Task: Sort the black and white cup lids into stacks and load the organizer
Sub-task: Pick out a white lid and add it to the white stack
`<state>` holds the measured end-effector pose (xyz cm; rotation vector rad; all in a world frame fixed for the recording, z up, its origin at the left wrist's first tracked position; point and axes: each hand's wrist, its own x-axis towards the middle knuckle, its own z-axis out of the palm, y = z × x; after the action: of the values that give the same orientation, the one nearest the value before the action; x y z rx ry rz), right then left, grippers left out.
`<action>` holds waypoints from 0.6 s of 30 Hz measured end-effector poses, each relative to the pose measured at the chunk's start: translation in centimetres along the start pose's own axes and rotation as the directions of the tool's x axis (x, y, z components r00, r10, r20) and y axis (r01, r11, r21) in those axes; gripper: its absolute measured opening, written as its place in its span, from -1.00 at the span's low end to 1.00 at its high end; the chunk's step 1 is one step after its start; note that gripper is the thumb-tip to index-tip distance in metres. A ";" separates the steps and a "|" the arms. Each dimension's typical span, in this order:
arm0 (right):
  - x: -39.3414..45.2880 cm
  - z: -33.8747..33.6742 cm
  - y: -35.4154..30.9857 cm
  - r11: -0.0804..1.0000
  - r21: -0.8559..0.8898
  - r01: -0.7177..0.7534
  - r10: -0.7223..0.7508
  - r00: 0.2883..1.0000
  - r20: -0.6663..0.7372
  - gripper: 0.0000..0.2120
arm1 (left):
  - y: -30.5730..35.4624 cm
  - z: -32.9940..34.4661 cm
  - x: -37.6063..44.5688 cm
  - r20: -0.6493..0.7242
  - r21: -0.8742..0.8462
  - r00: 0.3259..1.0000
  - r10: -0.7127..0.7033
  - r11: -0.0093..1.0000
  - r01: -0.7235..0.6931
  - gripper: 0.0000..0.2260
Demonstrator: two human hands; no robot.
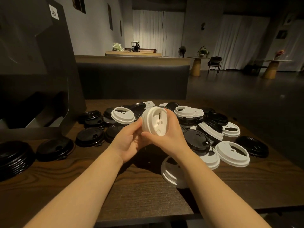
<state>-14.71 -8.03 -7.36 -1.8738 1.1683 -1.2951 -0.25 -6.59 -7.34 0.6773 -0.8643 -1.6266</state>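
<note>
Both hands meet above a dark wooden table (102, 181): the left hand (126, 143) and right hand (166, 135) curl around a stack of white lids (153, 123), tilted on edge. Loose black and white lids (202, 127) spread from ten to three o'clock; the black organizer (37, 76) stands at ten o'clock.

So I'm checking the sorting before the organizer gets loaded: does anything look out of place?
Yes. One white lid lies at the table's near edge, apart from the mixed pile. Both hands hold a white stack; the black stack sits left.
</note>
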 end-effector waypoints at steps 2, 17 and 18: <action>0.1 0.0 -0.1 0.997 0.076 0.012 -0.008 0.998 -0.057 -0.32 | 0.0 0.0 0.1 -0.053 0.038 0.998 0.046 0.998 -0.044 -0.74; -0.1 0.9 -0.4 0.968 0.241 -0.071 0.094 0.992 -0.085 -0.25 | -0.7 0.2 -0.1 -0.003 0.372 0.988 0.153 0.918 -0.141 -0.67; -0.2 0.9 -0.3 0.971 0.230 -0.066 0.086 0.993 -0.081 -0.25 | -0.9 0.3 -0.1 0.036 0.538 0.988 0.148 0.830 -0.144 -0.64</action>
<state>-13.80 -7.71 -7.51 -1.6060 1.0757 -1.4189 -1.01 -6.34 -7.90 0.9779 -1.3605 -1.2375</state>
